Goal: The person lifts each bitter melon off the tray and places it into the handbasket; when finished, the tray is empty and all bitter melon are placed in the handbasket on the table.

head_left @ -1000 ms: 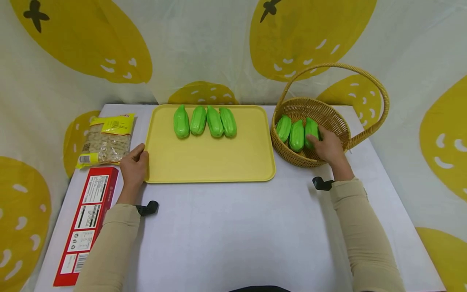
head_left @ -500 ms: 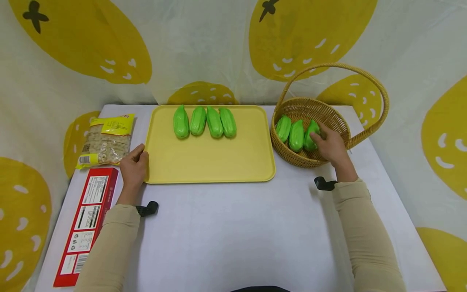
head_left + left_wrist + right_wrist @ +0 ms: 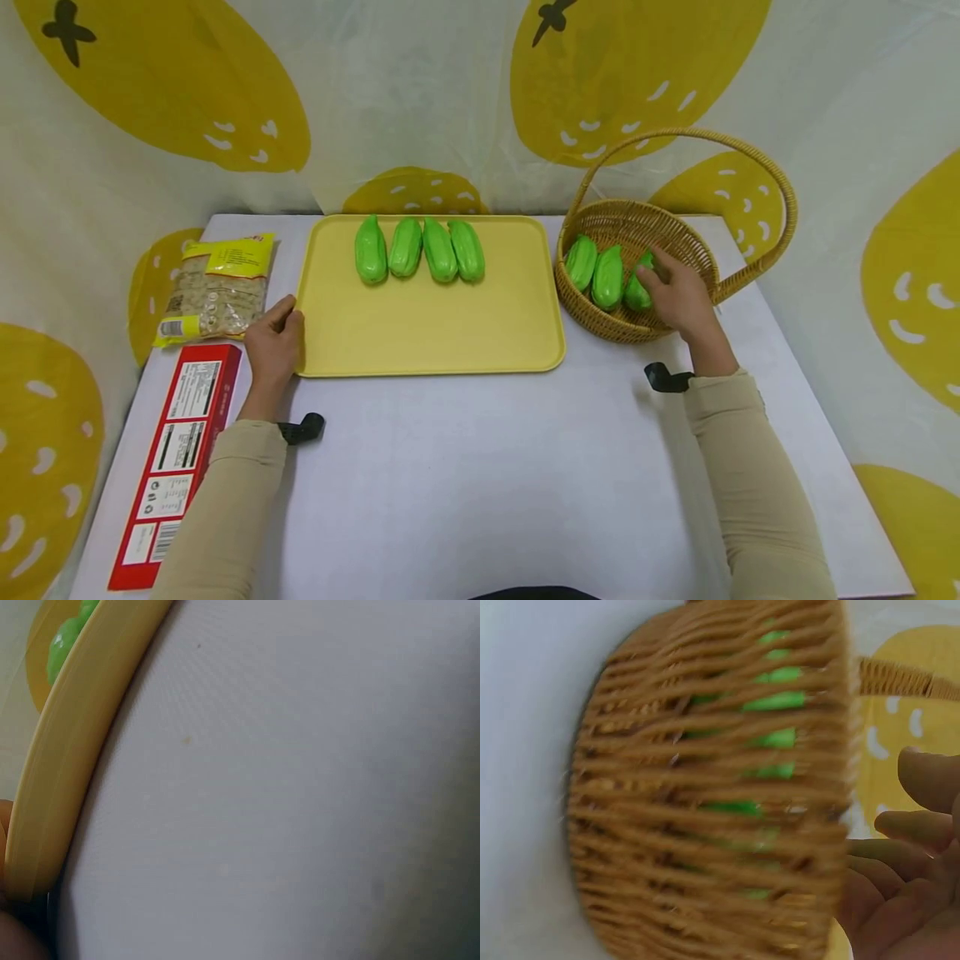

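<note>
My left hand (image 3: 275, 343) grips the left rim of a yellow tray (image 3: 431, 333); in the left wrist view only part of a finger shows beside the tray's edge (image 3: 82, 750). Several shiny green toy gourds (image 3: 406, 248) lie side by side along the tray's far edge. On the right, a round wicker basket (image 3: 633, 332) with a tall handle holds three more gourds (image 3: 607, 279). My right hand (image 3: 684, 300) is over the basket's right side, by the rightmost gourd (image 3: 639, 292), partly hiding it. In the right wrist view its fingers and thumb are apart, with nothing visible between them.
A clear and yellow bag of dry food (image 3: 217, 287) lies left of the tray. A long red box (image 3: 176, 467) lies in front of it, beside the left forearm. The basket handle (image 3: 787, 208) arches up and leans right. A printed curtain (image 3: 420, 100) stands behind the white table.
The right hand has shifted slightly right and loosened from the rightmost gourd, which now sits a little lower in the basket. The left hand and tray stay put.
</note>
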The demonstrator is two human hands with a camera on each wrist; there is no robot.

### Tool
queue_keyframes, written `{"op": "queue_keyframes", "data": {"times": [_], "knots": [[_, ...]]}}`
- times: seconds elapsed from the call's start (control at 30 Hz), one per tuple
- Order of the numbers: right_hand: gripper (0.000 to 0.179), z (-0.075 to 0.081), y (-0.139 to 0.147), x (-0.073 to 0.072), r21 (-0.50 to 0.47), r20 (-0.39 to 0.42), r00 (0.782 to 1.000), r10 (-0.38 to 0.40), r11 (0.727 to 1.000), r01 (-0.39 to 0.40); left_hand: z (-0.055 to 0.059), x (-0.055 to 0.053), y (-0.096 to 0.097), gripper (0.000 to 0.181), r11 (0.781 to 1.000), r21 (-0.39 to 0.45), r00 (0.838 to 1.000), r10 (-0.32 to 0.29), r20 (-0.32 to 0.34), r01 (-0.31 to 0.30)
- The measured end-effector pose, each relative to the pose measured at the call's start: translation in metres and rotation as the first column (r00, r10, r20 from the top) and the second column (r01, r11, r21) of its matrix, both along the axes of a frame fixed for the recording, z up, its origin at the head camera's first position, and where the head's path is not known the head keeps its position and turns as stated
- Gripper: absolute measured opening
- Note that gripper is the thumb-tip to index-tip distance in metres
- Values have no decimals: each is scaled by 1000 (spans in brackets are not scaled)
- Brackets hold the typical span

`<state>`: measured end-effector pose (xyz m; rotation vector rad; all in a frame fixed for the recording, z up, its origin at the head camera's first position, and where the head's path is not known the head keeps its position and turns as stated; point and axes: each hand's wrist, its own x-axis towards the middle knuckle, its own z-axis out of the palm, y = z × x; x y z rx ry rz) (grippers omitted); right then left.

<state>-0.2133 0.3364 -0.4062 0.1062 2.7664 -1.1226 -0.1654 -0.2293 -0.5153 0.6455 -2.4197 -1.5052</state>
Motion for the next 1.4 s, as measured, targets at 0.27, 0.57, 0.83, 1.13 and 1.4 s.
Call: {"op": "queue_keyframes", "data": {"times": [0.27,0.57,0.83,1.13,1.4], "knots": [[64,19,-25,6,-28,-136,990,36,999,-40,-1,0,-1,39,1000,2,1000,-2,-6,2],[64,23,-48,7,-77,-166,984,66,994,-80,0,-1,-1,39,1000,5,1000,-7,-1,7],[61,20,-72,6,-177,-211,969,127,970,-166,0,0,-1,39,1000,10,1000,-5,9,4],[56,15,-103,-1,-213,-247,956,160,953,-215,1,1,0,40,1000,8,999,-3,32,2],[57,4,-125,-10,-265,-236,950,206,927,-267,0,0,-1,40,1000,12,1000,-3,17,2]]}}
